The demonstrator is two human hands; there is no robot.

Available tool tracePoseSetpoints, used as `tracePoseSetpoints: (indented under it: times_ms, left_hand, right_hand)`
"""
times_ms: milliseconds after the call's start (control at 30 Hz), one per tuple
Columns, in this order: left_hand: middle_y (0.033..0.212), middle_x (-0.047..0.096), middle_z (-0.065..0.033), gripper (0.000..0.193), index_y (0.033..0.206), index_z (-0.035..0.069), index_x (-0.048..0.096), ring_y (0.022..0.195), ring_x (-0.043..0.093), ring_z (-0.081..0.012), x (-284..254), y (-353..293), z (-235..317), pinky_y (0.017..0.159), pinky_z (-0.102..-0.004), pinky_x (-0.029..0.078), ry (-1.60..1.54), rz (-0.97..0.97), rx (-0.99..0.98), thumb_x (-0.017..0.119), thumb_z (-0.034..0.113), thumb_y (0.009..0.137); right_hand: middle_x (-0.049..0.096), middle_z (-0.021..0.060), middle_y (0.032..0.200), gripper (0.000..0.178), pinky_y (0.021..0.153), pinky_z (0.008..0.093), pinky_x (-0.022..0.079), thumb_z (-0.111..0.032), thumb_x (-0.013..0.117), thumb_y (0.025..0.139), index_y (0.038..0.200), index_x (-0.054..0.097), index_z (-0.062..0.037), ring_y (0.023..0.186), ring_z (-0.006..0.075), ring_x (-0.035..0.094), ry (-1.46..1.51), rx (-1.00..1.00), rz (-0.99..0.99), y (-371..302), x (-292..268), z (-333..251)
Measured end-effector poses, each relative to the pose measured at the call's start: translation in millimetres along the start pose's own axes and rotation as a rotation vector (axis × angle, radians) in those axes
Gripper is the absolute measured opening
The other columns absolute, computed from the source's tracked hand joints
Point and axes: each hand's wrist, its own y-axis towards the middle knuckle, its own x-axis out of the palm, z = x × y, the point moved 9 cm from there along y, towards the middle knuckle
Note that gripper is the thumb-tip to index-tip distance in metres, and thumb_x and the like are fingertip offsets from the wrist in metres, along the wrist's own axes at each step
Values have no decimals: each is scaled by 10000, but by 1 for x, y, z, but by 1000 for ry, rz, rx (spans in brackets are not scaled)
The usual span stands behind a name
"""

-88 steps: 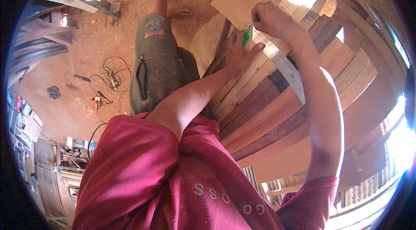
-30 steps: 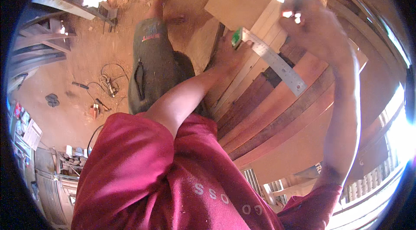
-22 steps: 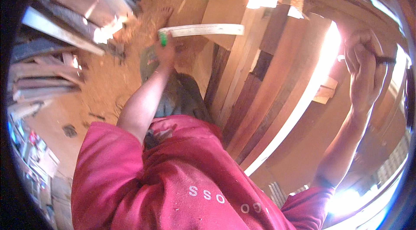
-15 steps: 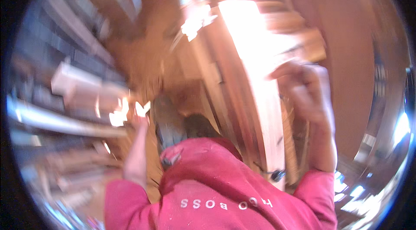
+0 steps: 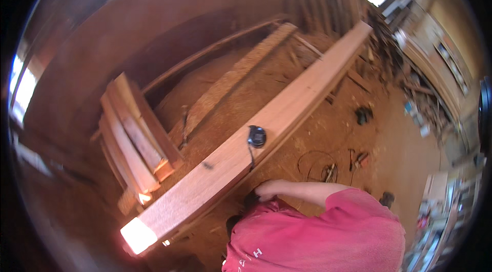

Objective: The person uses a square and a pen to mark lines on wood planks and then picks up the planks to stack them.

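My right hand (image 5: 267,190) is low at my waist, by the near side of a long reddish wooden beam (image 5: 302,95). Its fingertips go into shadow against dark cloth, so their grip and anything in them stay hidden. The forearm comes across from the pink sleeve at the right. On the beam sits a rounded black object (image 5: 257,136), with a dark strap or cord hanging over the near edge. A small dark mark or piece (image 5: 207,165) shows farther down the beam. Bright light falls on its near left end. My left hand is out of sight.
Stacked boards (image 5: 136,136) lie left of the beam, and a rough timber (image 5: 241,72) runs behind it. Coiled cable (image 5: 328,172), a hammer-like tool (image 5: 351,159) and a black object (image 5: 364,114) are on the sawdust-covered floor. Scrap wood (image 5: 382,49) is heaped at the far right.
The view has swung round, and the beam now runs diagonally. My right hand has gone from raised over the wood down to my waist. My left hand has left the view.
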Motion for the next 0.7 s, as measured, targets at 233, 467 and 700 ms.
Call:
tracePoseSetpoints:
  times_ms: [233, 467, 700]
  left_hand:
    - [1228, 669, -167, 404, 1285, 35, 620, 1146, 625, -261, 31, 4, 67, 979, -375, 478, 97, -373, 96, 574, 282, 969]
    - [1167, 715, -151, 403, 1220, 33, 685, 1117, 656, -221, 133, -54, 146, 954, -344, 494, 282, -869, 227, 574, 354, 1006]
    - [940, 708, -89, 418, 1198, 24, 698, 815, 611, -139, 249, -131, 278, 728, -321, 505, 414, -1208, 722, 600, 385, 1010]
  right_hand:
    - [705, 246, 934, 359, 803, 506, 536, -327, 574, 875, 959, 718, -9, 911, 393, 691, 300, 259, 347, -54, 56, 78]
    - [701, 203, 1051, 332, 823, 481, 522, -266, 691, 810, 1036, 698, -24, 969, 360, 688, 420, -11, 895, -94, 62, 81]
    - [709, 162, 959, 237, 743, 438, 530, -190, 718, 829, 1029, 715, -63, 879, 341, 698, 502, -101, 1107, -195, 31, 158]
